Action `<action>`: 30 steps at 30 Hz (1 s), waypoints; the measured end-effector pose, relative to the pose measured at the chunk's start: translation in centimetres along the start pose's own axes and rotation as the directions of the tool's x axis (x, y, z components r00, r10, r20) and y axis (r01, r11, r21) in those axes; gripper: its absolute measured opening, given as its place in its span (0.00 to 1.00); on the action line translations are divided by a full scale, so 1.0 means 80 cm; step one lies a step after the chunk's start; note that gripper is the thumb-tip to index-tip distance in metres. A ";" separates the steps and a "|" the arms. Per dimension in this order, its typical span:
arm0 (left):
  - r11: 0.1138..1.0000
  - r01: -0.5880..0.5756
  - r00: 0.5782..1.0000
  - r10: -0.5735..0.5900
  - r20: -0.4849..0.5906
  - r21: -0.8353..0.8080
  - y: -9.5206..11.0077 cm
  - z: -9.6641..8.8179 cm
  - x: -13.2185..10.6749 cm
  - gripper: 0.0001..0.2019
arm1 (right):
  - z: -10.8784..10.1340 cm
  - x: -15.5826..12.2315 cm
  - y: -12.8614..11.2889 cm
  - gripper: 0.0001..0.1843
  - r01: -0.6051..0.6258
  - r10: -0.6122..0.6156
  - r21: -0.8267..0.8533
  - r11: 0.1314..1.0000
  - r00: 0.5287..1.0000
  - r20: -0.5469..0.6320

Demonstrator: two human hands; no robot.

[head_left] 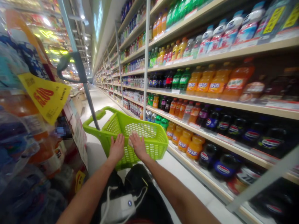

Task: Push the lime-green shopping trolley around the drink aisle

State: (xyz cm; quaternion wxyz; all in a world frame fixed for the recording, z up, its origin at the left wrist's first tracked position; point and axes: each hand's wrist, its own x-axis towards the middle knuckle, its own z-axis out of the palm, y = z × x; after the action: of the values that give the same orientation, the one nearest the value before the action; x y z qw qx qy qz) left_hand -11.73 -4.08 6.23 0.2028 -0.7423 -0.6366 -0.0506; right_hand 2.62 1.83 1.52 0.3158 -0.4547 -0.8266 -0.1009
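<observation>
Green plastic trolley basket (153,145) might slide if the left hand (117,148), fingers nearly together, or right hand (138,146), fingers bunched on pale tissue (130,141), pushes hard.

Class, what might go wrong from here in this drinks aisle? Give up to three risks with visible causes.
1. The green basket might slide or tip if the left hand and right hand press hard on its near side.
2. The looped white cable could snag, tugging the white device on the person's lap.
3. The upright handle might knock the yellow price sign if turned left.
</observation>
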 end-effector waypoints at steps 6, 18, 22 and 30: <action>1.000 -0.002 1.000 0.002 0.014 0.004 0.017 -0.008 0.013 0.30 | -0.011 -0.016 0.029 0.24 -0.088 0.088 -0.002 0.996 0.996 0.008; 0.996 -0.064 0.997 0.066 0.030 -0.067 0.050 0.004 0.023 0.31 | -0.005 -0.009 0.026 0.20 -0.067 0.069 0.041 0.997 0.996 -0.049; 0.999 -0.052 0.998 0.052 0.042 -0.017 0.035 0.008 0.023 0.32 | 0.004 -0.008 0.036 0.18 -0.028 0.028 0.008 1.000 0.997 -0.074; 1.000 -0.010 0.998 0.011 0.063 -0.015 0.046 0.002 0.026 0.32 | -0.024 -0.043 0.089 0.21 -0.232 0.230 -0.027 0.972 0.971 -0.065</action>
State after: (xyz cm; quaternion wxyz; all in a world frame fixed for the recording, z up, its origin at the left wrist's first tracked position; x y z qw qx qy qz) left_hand -7.78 -2.46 5.89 0.1777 -0.7484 -0.6382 -0.0308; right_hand 10.59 2.61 0.00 0.3429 -0.5498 -0.7561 -0.0915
